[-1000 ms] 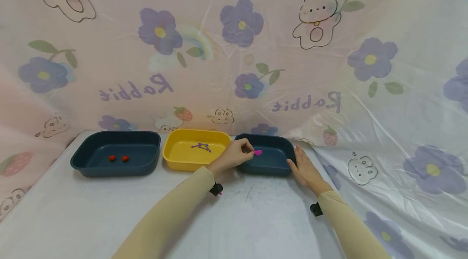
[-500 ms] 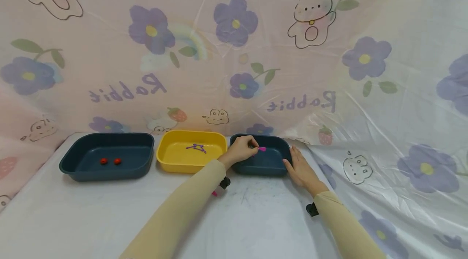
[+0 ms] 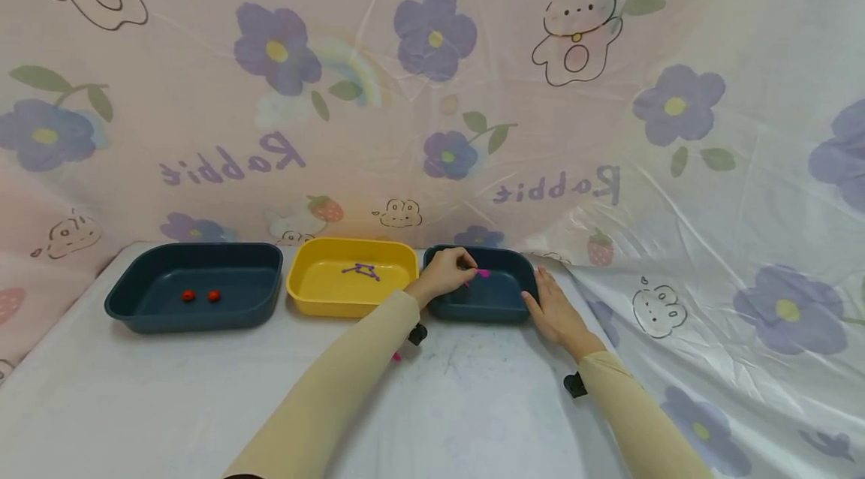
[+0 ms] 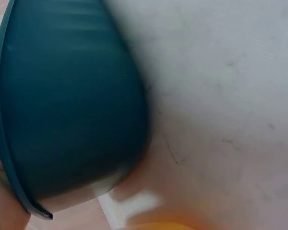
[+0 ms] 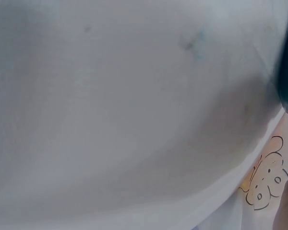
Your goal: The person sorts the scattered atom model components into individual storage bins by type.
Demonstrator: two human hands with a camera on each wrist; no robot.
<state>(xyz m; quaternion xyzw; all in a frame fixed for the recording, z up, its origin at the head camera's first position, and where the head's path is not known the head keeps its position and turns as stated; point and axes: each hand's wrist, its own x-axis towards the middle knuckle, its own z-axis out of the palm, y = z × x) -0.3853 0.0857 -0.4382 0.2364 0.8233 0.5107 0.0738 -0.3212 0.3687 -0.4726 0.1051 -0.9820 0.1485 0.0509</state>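
In the head view, my left hand reaches over the small dark blue tray on the right. Thumb and fingers pinch a small bright pink piece, too small to identify. A speck of pink shows just under the fingers. My right hand lies with straight fingers against that tray's right side. The left wrist view is filled largely by the tray's outer wall, with part of the left hand at the rim. Only an edge of the right hand appears in the right wrist view.
A yellow tray with thin purple pieces stands left of the small tray. Farther left, a larger dark blue tray holds two red round pieces. Another pink piece lies on the white table beside the left forearm.
The left hand has moved right and deeper over the small tray, with the pink piece still pinched. The right hand stays at the tray's side. The head view has shifted slightly.
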